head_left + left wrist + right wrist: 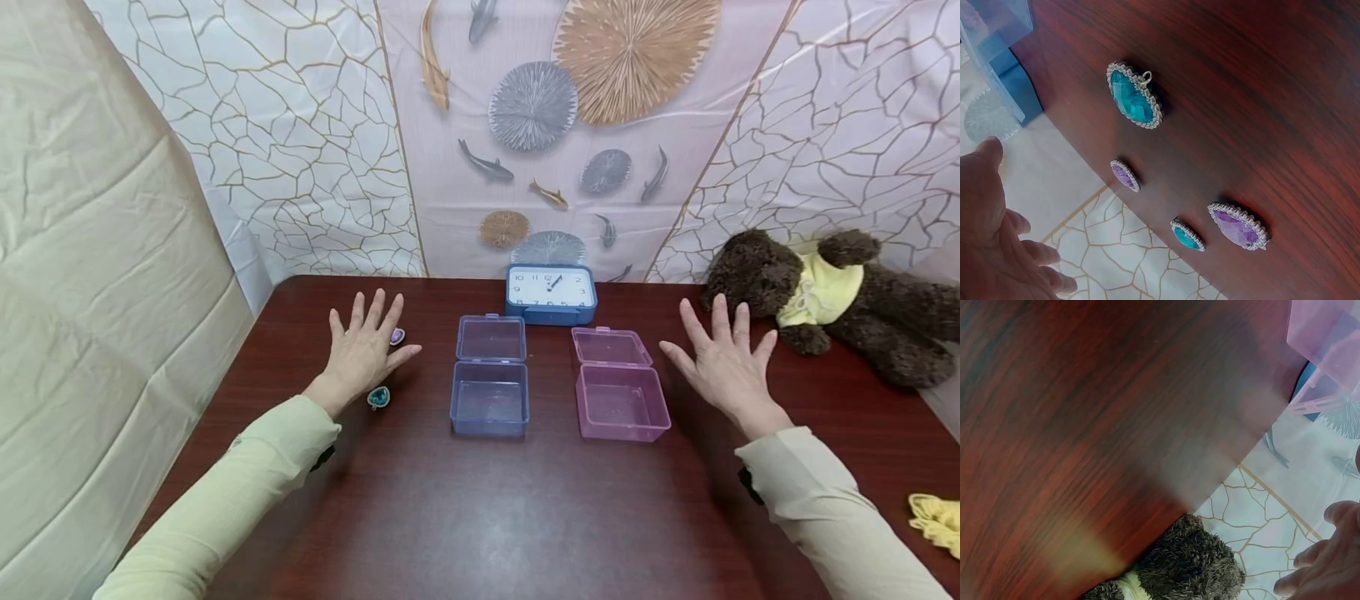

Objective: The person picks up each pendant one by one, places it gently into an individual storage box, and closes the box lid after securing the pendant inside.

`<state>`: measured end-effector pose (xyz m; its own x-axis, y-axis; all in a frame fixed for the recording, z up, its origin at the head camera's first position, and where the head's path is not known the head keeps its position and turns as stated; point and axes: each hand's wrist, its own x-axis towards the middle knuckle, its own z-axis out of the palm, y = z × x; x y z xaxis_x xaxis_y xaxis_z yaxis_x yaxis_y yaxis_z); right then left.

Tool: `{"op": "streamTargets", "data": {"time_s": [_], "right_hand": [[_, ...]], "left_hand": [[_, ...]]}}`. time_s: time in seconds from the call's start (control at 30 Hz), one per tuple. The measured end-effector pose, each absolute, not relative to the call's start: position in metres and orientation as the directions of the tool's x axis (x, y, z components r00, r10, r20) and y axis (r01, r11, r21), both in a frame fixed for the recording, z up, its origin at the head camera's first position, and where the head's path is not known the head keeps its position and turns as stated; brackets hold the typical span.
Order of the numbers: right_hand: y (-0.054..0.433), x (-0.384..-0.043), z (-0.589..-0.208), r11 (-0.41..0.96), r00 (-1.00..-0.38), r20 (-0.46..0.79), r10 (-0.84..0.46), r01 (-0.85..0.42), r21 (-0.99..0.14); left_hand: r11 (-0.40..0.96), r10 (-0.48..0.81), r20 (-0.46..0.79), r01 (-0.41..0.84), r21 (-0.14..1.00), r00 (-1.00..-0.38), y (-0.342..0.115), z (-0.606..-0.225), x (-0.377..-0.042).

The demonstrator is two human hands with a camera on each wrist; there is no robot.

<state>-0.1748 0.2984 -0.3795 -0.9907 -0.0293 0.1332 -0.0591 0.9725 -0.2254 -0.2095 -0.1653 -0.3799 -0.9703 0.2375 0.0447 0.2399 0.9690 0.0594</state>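
Note:
My left hand (362, 350) hovers palm down over the table's left side, fingers spread, holding nothing. Below it in the left wrist view lie two teal pendants, one larger (1132, 97) and one smaller (1187, 235), and two purple pendants, one nearer (1236, 226) and one farther (1124, 175), all with silvery beaded rims. The head view shows only a teal one (378, 397) and part of a purple one (397, 336); the hand hides the others. My right hand (727, 371), likewise spread and holding nothing, is right of a pink box (622, 404). A blue box (490, 400) stands between the hands. Both lids are raised.
A blue clock (551, 293) stands behind the boxes, near the back edge of the dark red table (495, 517). A brown teddy bear (817, 292) in yellow lies at the back right. Yellow yarn (936, 523) is at the right edge. Patterned cloth hangs behind.

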Motion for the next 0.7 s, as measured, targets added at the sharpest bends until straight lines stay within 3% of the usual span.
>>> {"op": "streamTargets", "data": {"time_s": [0.4, 0.57, 0.7], "right_hand": [[0.299, -0.174, -0.381, 0.968, -0.993, 0.114, -0.042, -0.069, -0.241], [0.301, -0.167, -0.381, 0.871, -0.981, 0.168, -0.092, -0.161, -0.464], [0.303, -0.159, -0.385, 0.732, -0.976, 0.166, -0.142, -0.216, -0.646]], "left_hand": [[0.970, 0.230, 0.039, 0.232, 0.073, -0.972, -0.167, -0.381, -0.209], [0.963, 0.232, 0.035, 0.235, 0.135, -0.972, -0.171, -0.380, -0.208], [0.920, 0.245, 0.059, 0.252, 0.299, -0.968, -0.178, -0.376, -0.208]]}}
